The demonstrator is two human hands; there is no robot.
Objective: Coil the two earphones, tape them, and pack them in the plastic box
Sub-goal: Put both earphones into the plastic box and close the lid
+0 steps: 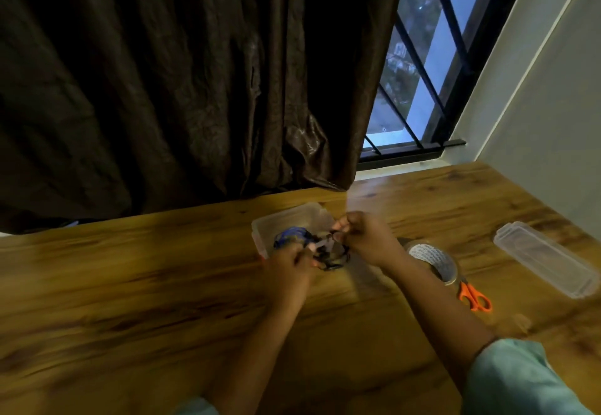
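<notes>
Sleeve (507,379) and forearms are reaching in over the counter (130,284). Left hand (287,266) and right hand (364,239) are both pinching the black earphone coil (333,257) in curled fingers, just in front of the plastic box (292,212), where the blue earphone (289,235) is apparently lying. Taping seems underway; next, the coil is needing sealing, then lowering in beside the blue one.

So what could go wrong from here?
1. The left hand and right hand both hold the black earphone coil; freeing one to reach the tape roll may let it spring loose.
2. The blue earphone lies in the plastic box; pushing the second in could snag its loops.
</notes>
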